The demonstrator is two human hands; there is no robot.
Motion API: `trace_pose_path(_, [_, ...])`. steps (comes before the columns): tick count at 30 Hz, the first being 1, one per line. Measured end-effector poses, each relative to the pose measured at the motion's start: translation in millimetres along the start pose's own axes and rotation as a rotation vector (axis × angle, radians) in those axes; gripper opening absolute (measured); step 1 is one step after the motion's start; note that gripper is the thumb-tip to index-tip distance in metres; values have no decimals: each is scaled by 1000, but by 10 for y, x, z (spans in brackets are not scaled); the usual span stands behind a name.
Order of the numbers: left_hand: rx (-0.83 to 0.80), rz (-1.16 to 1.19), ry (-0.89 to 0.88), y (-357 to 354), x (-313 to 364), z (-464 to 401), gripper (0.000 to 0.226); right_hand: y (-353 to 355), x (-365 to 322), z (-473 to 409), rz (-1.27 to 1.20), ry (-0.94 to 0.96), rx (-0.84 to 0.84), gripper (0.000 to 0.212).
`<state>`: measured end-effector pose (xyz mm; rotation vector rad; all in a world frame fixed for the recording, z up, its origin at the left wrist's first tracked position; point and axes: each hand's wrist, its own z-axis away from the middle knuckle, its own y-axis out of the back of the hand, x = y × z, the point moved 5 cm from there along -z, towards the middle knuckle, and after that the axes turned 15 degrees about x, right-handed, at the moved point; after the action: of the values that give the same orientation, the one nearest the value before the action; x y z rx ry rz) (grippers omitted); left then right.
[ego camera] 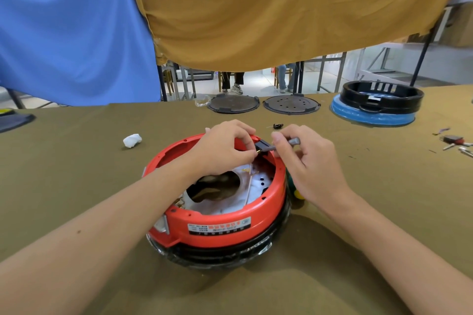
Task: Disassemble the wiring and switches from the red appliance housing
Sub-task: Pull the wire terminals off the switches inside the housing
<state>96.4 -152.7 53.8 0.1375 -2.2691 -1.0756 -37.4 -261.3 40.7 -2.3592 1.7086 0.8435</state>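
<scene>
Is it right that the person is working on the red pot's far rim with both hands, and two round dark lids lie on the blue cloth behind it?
Not quite. In the head view the two round dark lids lie on the olive-green table cloth, not a blue one. Both hands, left hand and right hand, do work at the red pot's far rim.

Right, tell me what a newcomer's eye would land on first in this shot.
The red appliance housing at the centre of the olive-covered table, lying open with its metal plate showing. Both hands meet at its far rim: the left hand pinches a small black switch block while the right hand holds a grey tool against it. Behind hang big blue and mustard cloths.
</scene>
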Motion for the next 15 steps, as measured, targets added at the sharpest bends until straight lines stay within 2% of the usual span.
trace_pose_path(8, [2, 34, 11, -6, 4, 9, 11, 25, -144, 23, 91, 216, -34, 26])
trace_pose_path(15, [0, 29, 16, -12, -4, 8, 11, 30, -81, 15, 17, 106, -58, 23])
